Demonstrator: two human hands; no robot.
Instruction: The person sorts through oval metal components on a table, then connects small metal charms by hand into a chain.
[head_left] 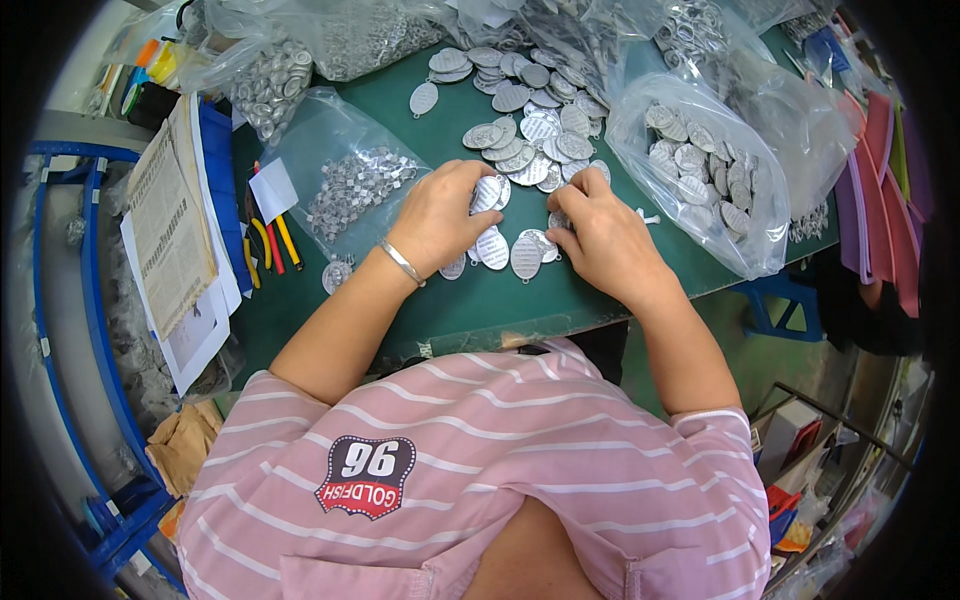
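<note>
My left hand (440, 212), with a metal bangle (403, 263) at its wrist, closes its thumb and fingers round silver oval medals (487, 195). Opposite it, my right hand (608, 232) is curled, thumb and fingertips close together over another medal (558, 219) that is partly hidden. Between and just below the hands lie a few loose medals, one (526, 257) with its small loop toward me. A spread heap of the same medals (541, 127) reaches from my fingertips to the far side of the green table (455, 315).
Left of my left hand lies a clear bag (345, 215) of small metal pieces; pliers (263, 243) are beyond it. On the right stands an open plastic bag (700, 180) of medals. More filled bags (375, 45) line the back. Papers (172, 215) hang at the left edge.
</note>
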